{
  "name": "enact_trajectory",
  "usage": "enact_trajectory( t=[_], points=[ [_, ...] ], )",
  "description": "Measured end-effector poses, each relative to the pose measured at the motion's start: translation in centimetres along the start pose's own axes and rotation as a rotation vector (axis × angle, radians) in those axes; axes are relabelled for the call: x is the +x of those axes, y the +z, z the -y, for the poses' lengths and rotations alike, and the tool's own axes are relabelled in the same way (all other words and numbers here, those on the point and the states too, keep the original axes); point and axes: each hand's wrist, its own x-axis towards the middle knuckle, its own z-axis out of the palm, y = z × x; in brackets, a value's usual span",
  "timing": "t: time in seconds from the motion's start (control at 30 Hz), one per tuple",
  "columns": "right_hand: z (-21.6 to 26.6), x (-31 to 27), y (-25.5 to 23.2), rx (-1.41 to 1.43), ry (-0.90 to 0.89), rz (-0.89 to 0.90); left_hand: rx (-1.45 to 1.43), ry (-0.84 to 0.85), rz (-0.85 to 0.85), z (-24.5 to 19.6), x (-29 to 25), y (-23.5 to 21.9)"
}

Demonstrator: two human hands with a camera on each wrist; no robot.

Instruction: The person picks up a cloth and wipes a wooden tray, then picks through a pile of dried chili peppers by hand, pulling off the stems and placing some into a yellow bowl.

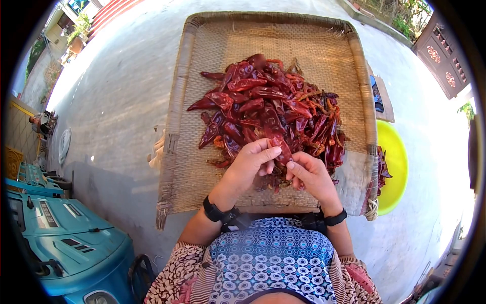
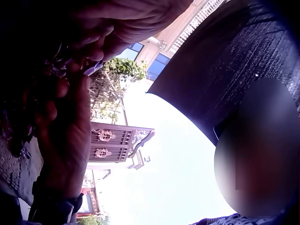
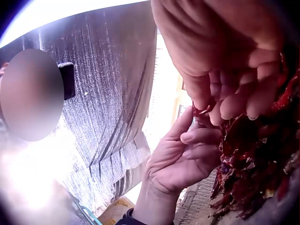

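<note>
A dried red chili pepper (image 1: pixel 280 149) is held between my two hands, low over the near side of the pile. My left hand (image 1: pixel 251 161) pinches one end of it between thumb and fingers. The thumb and fingers of my right hand (image 1: pixel 313 177) pinch the other end. In the right wrist view a small red piece of the chili (image 3: pixel 202 110) shows between the fingertips of both hands. Beneath and beyond them lies a heap of dried red chilies (image 1: pixel 248 96), wrinkled and glossy, on a woven tray (image 1: pixel 212 45). The left wrist view is dark around the fingers.
A yellow basin (image 1: pixel 400 167) with more chilies stands right of the tray, near a flat piece of cardboard (image 1: pixel 383 99). A teal vehicle (image 1: pixel 76 238) is parked at lower left on the concrete ground (image 1: pixel 126 101). A dark gate (image 1: pixel 443 55) stands far right.
</note>
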Motion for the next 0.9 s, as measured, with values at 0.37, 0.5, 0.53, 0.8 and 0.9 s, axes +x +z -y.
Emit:
enact_trajectory(
  t=[0.37,0.5,0.53,0.8,0.9],
  points=[
    [-2.1,-2.1,-11.2,0.836,-0.499,-0.416,1.13,0.378,-0.275,-0.2,-0.9,0.1],
    [-1.9,-3.8,-13.2,1.211,-0.671,-0.295,1.227,0.398,-0.292,0.2,-0.6,0.3],
    [-2.1,-3.8,-13.2,1.168,-0.64,-0.312,1.235,0.398,-0.297,0.3,-0.5,0.3],
    [-0.6,-1.7,-6.1,0.426,-0.436,-0.37,0.501,0.358,-0.196,-0.4,-0.3,0.3],
    [0.1,-1.0,-3.1,0.17,-0.269,-0.216,0.247,0.164,-0.102,-0.9,-0.6,0.5]
  ],
)
